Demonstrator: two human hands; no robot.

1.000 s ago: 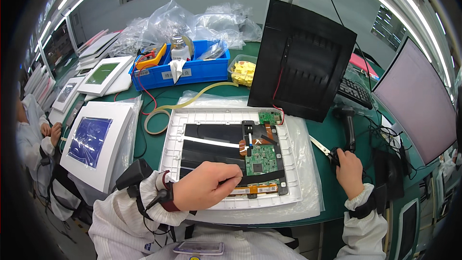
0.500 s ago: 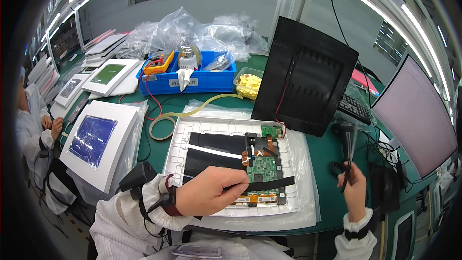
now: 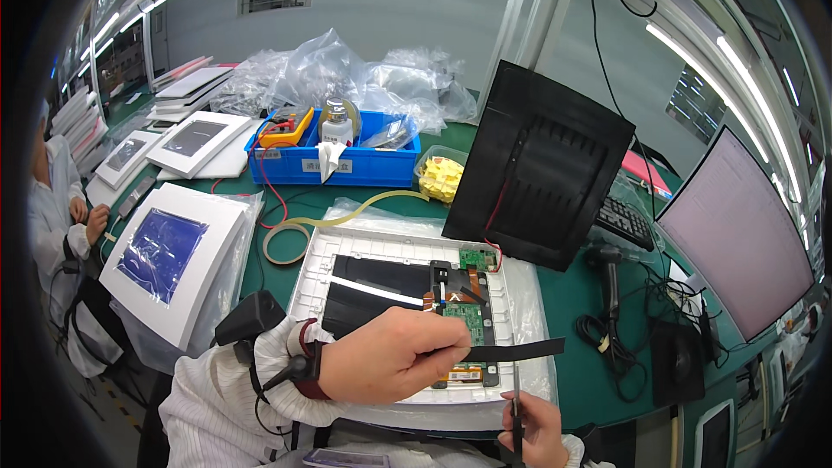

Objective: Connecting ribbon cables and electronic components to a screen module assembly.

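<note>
My left hand (image 3: 390, 355) is closed, pinching one end of a black strip of tape (image 3: 524, 351) between thumb and fingers. The strip sticks out to the right above an opened white display housing (image 3: 325, 251). Inside the housing lie a black panel (image 3: 368, 273) with a white strip and green circuit boards (image 3: 464, 321); my left hand hides part of them. At the housing's lower right corner my right hand (image 3: 539, 433) is closed around black-handled scissors (image 3: 517, 420). Their slim metal blades point up, close to the tape's underside.
A black back panel (image 3: 537, 165) with a red wire leans behind the housing. Around it are a tape roll (image 3: 286, 244), a blue bin (image 3: 373, 165), a white framed panel (image 3: 204, 277), a barcode scanner (image 3: 605, 282) and a monitor (image 3: 745, 234). A co-worker's hands (image 3: 91, 217) show at left.
My right hand has brought the scissors leftward and down, beside the housing and near the tape. My left hand has shifted slightly right with the strip. The view has turned a little.
</note>
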